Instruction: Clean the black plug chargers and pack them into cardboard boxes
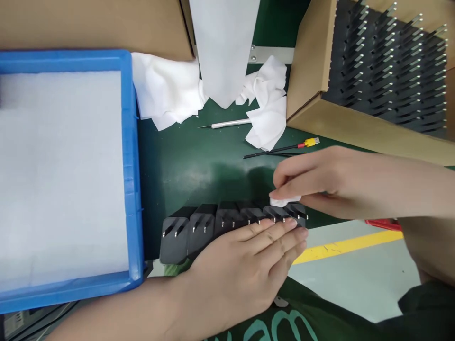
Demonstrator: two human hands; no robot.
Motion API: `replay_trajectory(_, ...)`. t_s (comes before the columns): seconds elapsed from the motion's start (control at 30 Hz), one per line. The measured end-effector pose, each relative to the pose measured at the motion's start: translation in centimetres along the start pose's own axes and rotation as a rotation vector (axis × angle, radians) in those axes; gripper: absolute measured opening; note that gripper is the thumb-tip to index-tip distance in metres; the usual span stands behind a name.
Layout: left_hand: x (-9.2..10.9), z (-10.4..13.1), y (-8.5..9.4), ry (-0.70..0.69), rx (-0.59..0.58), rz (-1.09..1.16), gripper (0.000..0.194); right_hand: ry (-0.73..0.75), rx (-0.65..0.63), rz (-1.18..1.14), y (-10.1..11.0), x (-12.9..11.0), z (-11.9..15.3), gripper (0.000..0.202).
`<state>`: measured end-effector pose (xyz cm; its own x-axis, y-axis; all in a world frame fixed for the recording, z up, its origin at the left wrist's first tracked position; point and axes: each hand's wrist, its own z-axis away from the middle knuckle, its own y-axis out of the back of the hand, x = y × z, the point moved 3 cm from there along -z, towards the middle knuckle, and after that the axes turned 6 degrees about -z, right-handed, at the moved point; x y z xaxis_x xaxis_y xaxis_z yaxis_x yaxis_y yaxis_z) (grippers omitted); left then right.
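Observation:
A row of several black power adapters (173,244) stands side by side at the near edge of the green table, their two-pin metal prongs pointing up. My left hand (241,270) lies flat along the near side of the row, fingers stretched out and touching the adapters toward the right end. Between the fingertips of my right hand (316,177) is a small folded white cloth (282,201). The cloth rests against the tops of the rightmost adapters, close to their prongs. My left hand hides the lower part of the middle and right adapters.
At left stands a blue tray (132,189) with a white lining. White cloths (167,87) and more crumpled cloths (266,104) lie at the back, near a thin pointed tool (231,123) and a USB cable (311,142). A cardboard box (314,52) at right holds many pronged adapters (394,80).

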<state>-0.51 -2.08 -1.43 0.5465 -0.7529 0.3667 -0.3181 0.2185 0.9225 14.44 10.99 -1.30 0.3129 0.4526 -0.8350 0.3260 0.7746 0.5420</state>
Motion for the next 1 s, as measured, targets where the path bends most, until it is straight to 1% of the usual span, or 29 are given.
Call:
replay_trajectory(0.07, 0.0, -0.1, 0.2, -0.006, -0.011, 0.005, 0.043, -0.012, 0.029, 0.0, -0.5, -0.7, -0.3, 0.023)
replay_trajectory(0.17, -0.1, -0.2, 0.3, 0.002, -0.06, 0.007, 0.043, -0.004, 0.065, -0.037, -1.0, -1.5, -1.5, 0.024)
replay_trajectory(0.2, -0.1, -0.2, 0.3, 0.007, -0.068, 0.005, 0.043, 0.023, 0.031, -0.066, -1.0, -1.6, -1.9, 0.025)
replay_trajectory(0.23, -0.2, -0.2, 0.3, 0.013, -0.068, 0.004, 0.043, 0.06, -0.031, -0.097, -0.9, -1.7, -2.1, 0.026)
replay_trajectory(0.3, -0.2, -0.3, 0.4, 0.013, -0.051, 0.004, 0.043, 0.128, -0.186, -0.146, -0.7, -1.4, -2.1, 0.028)
replay_trajectory(0.33, -0.2, -0.3, 0.4, 0.007, -0.048, 0.004, 0.043, 0.14, -0.248, -0.159, -0.4, -1.2, -1.9, 0.029)
replay_trajectory(0.37, -0.2, -0.4, 0.4, 0.004, -0.047, 0.004, 0.043, 0.136, -0.283, -0.164, -0.2, -0.8, -1.7, 0.029)
replay_trajectory(0.47, -0.2, -0.5, 0.4, 0.004, -0.049, 0.002, 0.043, 0.094, -0.282, -0.19, 0.6, 0.1, -1.1, 0.031)
replay_trajectory(0.57, -0.2, -0.5, 0.6, 0.006, -0.061, -0.01, 0.044, 0.071, -0.335, -0.232, 1.5, 0.7, -0.9, 0.03)
replay_trajectory(0.63, -0.2, -0.5, 0.6, -0.005, -0.069, -0.018, 0.045, 0.057, -0.339, -0.252, 2.2, 0.9, -1.1, 0.03)
replay_trajectory(0.7, -0.2, -0.5, 0.6, -0.011, -0.069, -0.019, 0.045, 0.063, -0.315, -0.274, 2.5, 0.8, -1.8, 0.031)
replay_trajectory(0.77, -0.2, -0.4, 0.6, -0.004, -0.065, -0.018, 0.045, 0.096, -0.332, -0.299, 2.2, 0.4, -2.8, 0.034)
replay_trajectory(0.83, -0.3, -0.4, 0.6, 0.005, -0.065, -0.018, 0.044, 0.143, -0.415, -0.31, 1.2, 0.0, -3.8, 0.038)
replay_trajectory(0.9, -0.3, -0.4, 0.7, 0.004, -0.061, -0.022, 0.044, 0.202, -0.467, -0.293, 0.5, -0.2, -4.4, 0.039)
replay_trajectory(1.0, -0.3, -0.5, 0.8, 0.005, -0.051, -0.016, 0.043, 0.247, -0.456, -0.223, 0.7, -0.1, -4.0, 0.038)
